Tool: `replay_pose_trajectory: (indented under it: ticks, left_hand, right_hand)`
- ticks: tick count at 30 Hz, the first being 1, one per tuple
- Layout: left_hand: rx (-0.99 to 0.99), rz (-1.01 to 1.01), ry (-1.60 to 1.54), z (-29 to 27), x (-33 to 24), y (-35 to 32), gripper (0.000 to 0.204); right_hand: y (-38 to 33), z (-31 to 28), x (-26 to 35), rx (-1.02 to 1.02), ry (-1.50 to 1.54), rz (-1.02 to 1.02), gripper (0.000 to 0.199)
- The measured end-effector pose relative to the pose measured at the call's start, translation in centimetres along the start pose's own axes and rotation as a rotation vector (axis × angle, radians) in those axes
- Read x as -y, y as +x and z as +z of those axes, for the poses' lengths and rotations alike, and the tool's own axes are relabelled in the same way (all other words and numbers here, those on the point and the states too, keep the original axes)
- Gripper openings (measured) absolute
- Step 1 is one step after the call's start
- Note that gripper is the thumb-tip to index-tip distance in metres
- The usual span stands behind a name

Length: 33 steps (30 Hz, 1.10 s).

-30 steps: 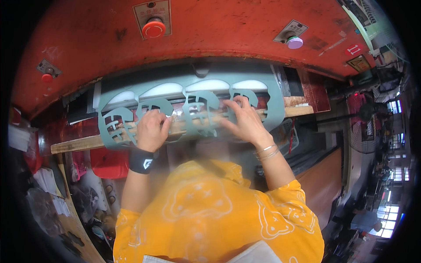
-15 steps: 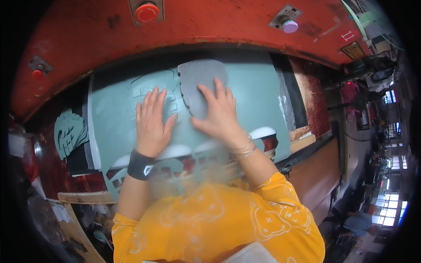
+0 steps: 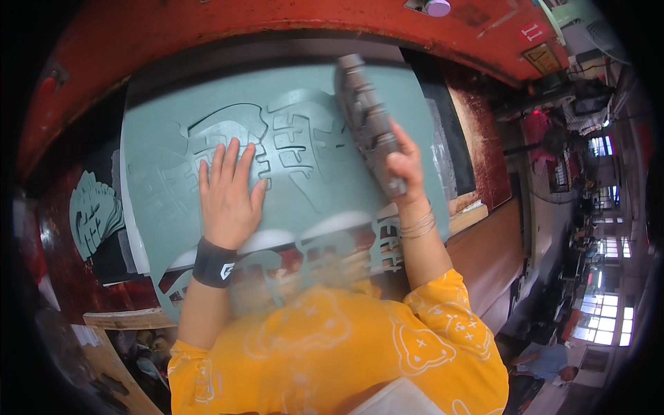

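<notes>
A green sheet lies across the red machine's bed, with slotted outlines cut into it and several cut-away openings along its near edge. My left hand rests flat on the sheet, fingers stretched out over one cut outline. In my right hand is a grey cutting die, tilted up on its edge above the sheet's right part, thumb and fingers closed on its right side. To the left of the sheet, a stack of green cut pieces with slots sits on a dark surface.
The red machine body runs along the far side, with a pale purple button on it. A wooden edge strip is at the near left. Right, beyond a brown panel, a fan and a person appear.
My right hand has lifted the grey die off the sheet, turned it on edge and moved it right. A cut outline now shows where it lay. My left hand stays on the sheet.
</notes>
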<state>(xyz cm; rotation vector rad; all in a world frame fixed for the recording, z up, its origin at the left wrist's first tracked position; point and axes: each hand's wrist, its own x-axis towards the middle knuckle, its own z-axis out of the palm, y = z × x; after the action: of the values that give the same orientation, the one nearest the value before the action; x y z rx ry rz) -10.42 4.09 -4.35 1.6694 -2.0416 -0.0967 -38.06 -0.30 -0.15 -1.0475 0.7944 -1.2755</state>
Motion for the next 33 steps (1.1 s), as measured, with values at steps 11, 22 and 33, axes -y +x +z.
replay_pose_trajectory:
  ticks: [11,22,33]
  left_hand:
    - [0.022,0.016,-0.015,-0.1,0.1,-0.1,0.052]
    - [0.081,-0.209,-0.740,-4.5,-1.6,-6.8,0.019]
    - [-0.040,0.016,-0.444,-0.1,-4.3,-15.1,0.008]
  right_hand:
    - [-0.7,-2.6,0.5,-0.093,-1.492,-0.227,0.059]
    - [0.5,-5.9,2.7,-0.394,-1.199,-0.462,0.063]
    - [3.9,-1.9,7.2,-0.827,-0.948,-1.104,0.071]
